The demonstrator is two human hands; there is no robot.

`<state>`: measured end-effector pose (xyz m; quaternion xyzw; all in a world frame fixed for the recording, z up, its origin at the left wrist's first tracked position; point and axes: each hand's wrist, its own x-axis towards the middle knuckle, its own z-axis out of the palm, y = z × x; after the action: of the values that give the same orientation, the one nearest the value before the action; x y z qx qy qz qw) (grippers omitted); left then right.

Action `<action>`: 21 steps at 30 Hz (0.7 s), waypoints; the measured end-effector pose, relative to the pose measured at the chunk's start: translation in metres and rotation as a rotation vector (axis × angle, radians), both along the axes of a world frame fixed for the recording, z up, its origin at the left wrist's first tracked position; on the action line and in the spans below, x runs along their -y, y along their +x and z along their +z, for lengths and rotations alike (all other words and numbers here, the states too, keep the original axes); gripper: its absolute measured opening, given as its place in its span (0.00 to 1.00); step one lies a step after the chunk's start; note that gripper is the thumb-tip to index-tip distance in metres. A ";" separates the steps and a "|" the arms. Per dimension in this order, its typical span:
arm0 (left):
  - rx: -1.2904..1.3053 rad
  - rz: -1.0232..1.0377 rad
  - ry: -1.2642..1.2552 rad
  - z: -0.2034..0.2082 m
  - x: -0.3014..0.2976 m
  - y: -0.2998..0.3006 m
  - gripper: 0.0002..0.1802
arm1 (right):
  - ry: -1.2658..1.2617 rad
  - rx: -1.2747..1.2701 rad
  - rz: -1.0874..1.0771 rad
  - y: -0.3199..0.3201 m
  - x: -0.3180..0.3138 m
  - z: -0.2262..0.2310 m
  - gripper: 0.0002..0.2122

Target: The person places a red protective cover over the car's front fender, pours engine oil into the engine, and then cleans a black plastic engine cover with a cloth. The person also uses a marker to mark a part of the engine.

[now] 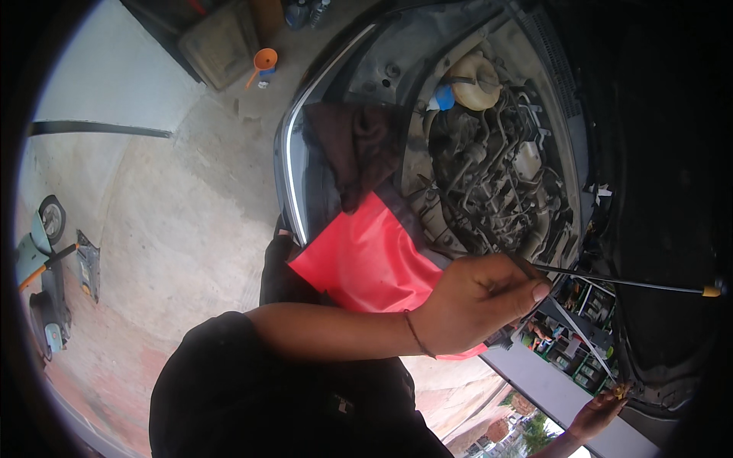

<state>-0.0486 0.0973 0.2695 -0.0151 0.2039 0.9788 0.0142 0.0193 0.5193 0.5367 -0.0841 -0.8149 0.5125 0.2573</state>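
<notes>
Black rod [626,279] (1 yellow tip [712,291]) juts from the left grip [489,299].

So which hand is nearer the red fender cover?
Left. The left hand overlaps the red fender cover in view; the right hand is well apart at lower right.

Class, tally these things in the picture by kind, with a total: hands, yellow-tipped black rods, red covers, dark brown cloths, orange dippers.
Hands: 2, left hand and right hand
Yellow-tipped black rod: 1
Red cover: 1
Dark brown cloth: 1
Orange dipper: 1
Total: 6
</notes>
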 end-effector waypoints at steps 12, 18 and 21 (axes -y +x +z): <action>0.050 -0.051 -0.027 0.001 -0.014 0.007 0.12 | -0.204 0.178 0.142 0.020 -0.031 -0.033 0.19; 0.005 -0.207 -0.143 0.016 -0.048 0.028 0.09 | -0.185 0.175 -0.096 0.071 -0.063 -0.074 0.18; -0.087 -0.268 -0.322 0.019 -0.083 0.039 0.08 | -0.414 0.067 -0.053 0.116 -0.115 -0.095 0.19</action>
<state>-0.0096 0.1803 0.2882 0.0523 0.3582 0.9227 0.1328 0.1354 0.6344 0.4413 -0.1737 -0.6977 0.6591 0.2205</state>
